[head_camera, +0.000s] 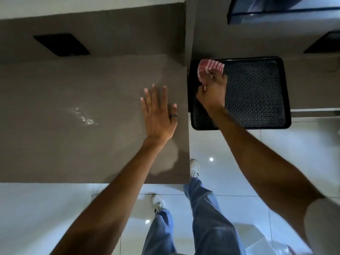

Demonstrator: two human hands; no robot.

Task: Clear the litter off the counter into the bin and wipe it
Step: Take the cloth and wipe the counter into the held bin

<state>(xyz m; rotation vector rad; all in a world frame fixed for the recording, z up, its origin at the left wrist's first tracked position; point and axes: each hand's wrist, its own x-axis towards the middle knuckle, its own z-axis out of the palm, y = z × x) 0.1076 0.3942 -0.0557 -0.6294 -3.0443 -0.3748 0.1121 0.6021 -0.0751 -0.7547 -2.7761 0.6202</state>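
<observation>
Striped cloth (210, 66) bunched in right hand's (211, 91) fingers (219, 75) over black tray (257, 92).

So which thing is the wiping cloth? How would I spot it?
Find the big brown counter, then look just past its right edge to the black tray with the bumpy patterned bottom. At the tray's far left corner, the right hand holds the cloth. It is the only red-and-white striped thing; everything nearby is black, brown or grey.
</observation>
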